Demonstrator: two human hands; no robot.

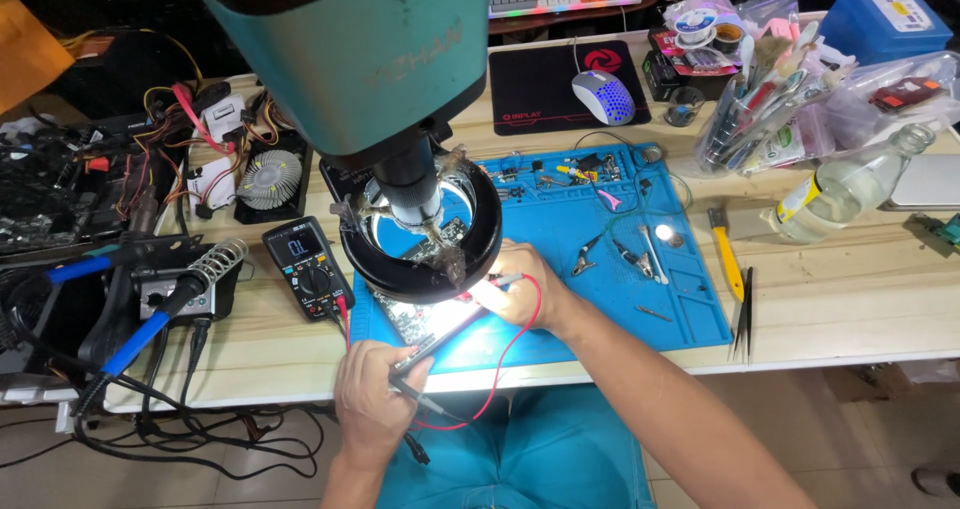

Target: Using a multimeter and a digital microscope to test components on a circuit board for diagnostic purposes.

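We grip a black probe [440,334] in our left hand [372,399] | right hand [522,289] pinches red probe [492,286] | both over board [415,314] at mat's [640,309] front-left corner

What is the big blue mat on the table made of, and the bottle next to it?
The blue work mat looks like soft, matte rubber or silicone, with moulded compartments along its edges. The clear bottle looks like glass or hard plastic: shiny, see-through, pale liquid inside.
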